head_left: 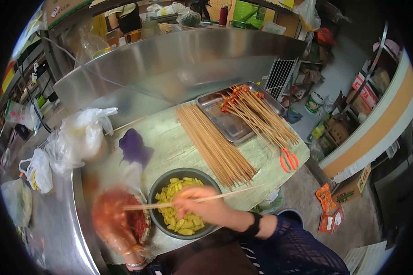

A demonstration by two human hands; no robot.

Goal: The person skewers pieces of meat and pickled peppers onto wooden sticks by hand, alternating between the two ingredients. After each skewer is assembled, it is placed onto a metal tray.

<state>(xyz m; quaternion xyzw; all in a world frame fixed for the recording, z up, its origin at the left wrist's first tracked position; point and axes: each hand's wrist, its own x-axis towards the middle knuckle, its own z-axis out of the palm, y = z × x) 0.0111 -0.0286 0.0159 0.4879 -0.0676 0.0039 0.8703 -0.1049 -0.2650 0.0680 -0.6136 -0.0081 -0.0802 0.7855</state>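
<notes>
My right hand point(202, 201) is closed round a thin bamboo skewer point(236, 191), just above a grey bowl point(157, 181) of yellow-green chopped pieces point(186, 225). The skewer's left end reaches toward my left hand point(114, 215). That hand wears a clear plastic glove smeared red and is blurred by motion, so its fingers cannot be made out. Beneath and beside it is a container of red, minced-looking food point(141, 220), partly hidden by the glove. Beyond the bowl, many bare bamboo skewers point(215, 146) lie side by side on the board.
A metal tray point(213, 121) holds loaded skewers point(261, 114), with orange-handled scissors point(289, 160) near their ends. A purple cloth-like item point(135, 146) lies left of the bare skewers. White plastic bags point(80, 133) crowd the left. A steel backsplash point(183, 59) rises behind the board point(170, 137).
</notes>
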